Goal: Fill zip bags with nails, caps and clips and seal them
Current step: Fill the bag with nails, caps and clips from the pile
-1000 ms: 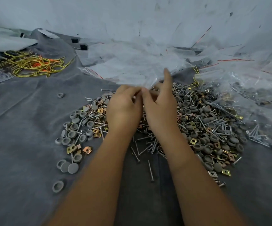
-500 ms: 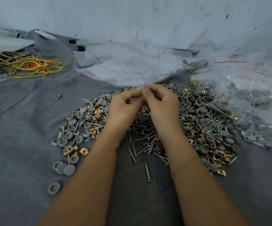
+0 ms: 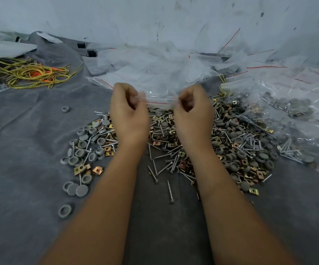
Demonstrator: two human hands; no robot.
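A clear zip bag [image 3: 160, 96] with a red strip along its mouth is stretched between my two hands. My left hand [image 3: 129, 111] pinches its left end and my right hand [image 3: 193, 109] pinches its right end, both with curled fingers. They hover above a wide heap of silver nails [image 3: 162, 163], grey round caps [image 3: 82, 144] and brass-coloured clips [image 3: 238, 146] on the grey cloth. Whether the bag holds anything is unclear.
A loose pile of empty zip bags [image 3: 154, 66] lies behind the hands. Filled bags [image 3: 292, 108] sit at the right. Yellow and orange wires [image 3: 30, 73] lie at far left. Stray caps [image 3: 65, 210] dot the grey cloth [image 3: 21, 188] near me.
My hands were together over the heap, pinching a bag between them. Now they have lifted and drawn apart sideways, and the bag's mouth is pulled taut between them.
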